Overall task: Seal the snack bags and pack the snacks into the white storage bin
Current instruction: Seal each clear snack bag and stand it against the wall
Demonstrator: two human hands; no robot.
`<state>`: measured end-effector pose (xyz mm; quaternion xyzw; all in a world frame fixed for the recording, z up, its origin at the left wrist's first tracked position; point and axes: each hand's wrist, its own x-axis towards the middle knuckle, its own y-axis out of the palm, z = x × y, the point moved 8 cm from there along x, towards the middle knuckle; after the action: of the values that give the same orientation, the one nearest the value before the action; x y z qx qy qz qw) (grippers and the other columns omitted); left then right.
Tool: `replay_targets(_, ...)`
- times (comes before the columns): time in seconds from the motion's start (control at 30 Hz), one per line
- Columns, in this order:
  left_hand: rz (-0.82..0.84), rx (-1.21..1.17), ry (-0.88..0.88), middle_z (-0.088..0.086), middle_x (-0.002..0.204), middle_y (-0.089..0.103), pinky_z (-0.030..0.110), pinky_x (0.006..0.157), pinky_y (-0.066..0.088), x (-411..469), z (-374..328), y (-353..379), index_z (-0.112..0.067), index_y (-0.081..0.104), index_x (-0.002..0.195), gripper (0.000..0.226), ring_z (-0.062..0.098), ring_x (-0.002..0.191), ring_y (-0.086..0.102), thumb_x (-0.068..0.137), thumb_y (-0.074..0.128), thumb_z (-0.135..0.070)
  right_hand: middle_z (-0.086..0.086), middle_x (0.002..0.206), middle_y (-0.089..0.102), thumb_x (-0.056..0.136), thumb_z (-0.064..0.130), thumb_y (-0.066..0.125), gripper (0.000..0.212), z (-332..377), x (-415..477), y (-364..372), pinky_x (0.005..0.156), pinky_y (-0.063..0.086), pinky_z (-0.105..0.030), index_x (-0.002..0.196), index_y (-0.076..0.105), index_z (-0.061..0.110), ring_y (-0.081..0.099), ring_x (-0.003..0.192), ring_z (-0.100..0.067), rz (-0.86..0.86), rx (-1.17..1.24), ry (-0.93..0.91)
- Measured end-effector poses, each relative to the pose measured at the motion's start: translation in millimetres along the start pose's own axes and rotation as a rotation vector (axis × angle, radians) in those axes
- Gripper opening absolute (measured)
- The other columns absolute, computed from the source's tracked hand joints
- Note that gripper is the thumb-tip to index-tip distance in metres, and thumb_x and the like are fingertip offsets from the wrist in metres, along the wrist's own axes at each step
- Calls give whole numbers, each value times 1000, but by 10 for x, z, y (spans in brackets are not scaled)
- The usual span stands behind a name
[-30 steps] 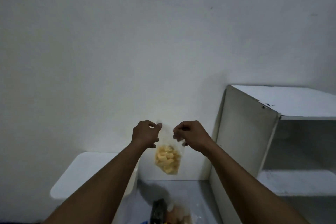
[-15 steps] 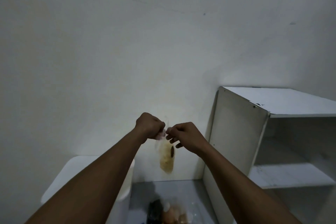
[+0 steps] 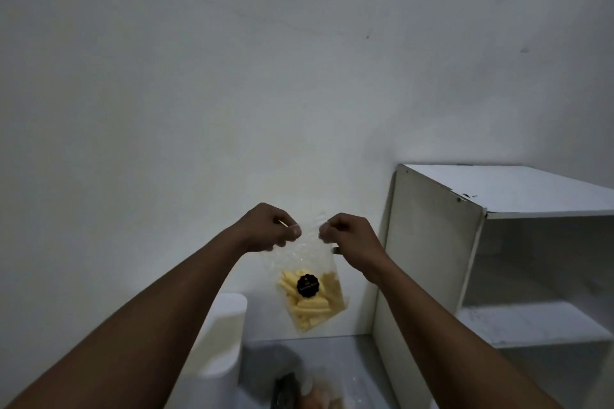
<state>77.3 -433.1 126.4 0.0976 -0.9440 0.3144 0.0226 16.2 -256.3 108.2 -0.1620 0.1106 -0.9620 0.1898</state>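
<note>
A clear snack bag (image 3: 307, 279) hangs in the air, pinched at its top corners, its lower end tilted right. Pale yellow snack sticks fill its lower half behind a round black label (image 3: 308, 285). The white bin (image 3: 222, 339) stands below, left of the bag.

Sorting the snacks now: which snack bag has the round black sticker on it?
The clear bag of yellow sticks, held up by its top between the left hand and right hand. The bags below show none.

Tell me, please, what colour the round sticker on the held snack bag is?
Black, with faint unreadable print, on the snack bag in the head view.
</note>
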Motion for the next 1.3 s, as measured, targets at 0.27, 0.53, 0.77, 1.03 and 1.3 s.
replay_targets(0.27,-73,122,118,3,79,77,33,71,55,28,-205,-137,-16,79,81,4,13,72,66,81,77,-19,-9,83,72,89,12,66,10,304,1,18,64,49,-26,90,72,4,65,74,-12,117,-84,-67)
replay_targets(0.53,-132,114,186,-6,71,73,26,65,48,12,-388,-115,-18,77,75,14,8,68,61,85,73,-27,-10,83,74,88,10,66,7,370,33,-143,65,51,-27,86,73,7,68,75,-10,111,-77,-88)
replay_targets(0.77,-156,85,223,-2,74,75,24,65,52,19,-490,-69,-21,79,76,11,8,69,65,80,79,-31,-2,74,70,89,12,68,9,404,62,-244,61,48,-23,85,72,5,61,66,-9,62,-142,-137)
replay_targets(1.03,-160,1,159,1,60,67,25,59,46,-14,-311,-94,-10,77,71,13,11,55,55,81,79,-18,-7,77,74,87,17,73,11,343,51,-293,57,48,-22,90,76,7,65,68,-7,83,-150,-135)
replay_targets(1.3,-124,-256,154,10,86,77,29,70,53,-69,-318,-57,-5,77,89,17,12,72,67,91,69,-19,-3,74,75,85,22,73,13,427,79,-304,63,47,-23,77,77,12,63,64,-3,62,-219,-148)
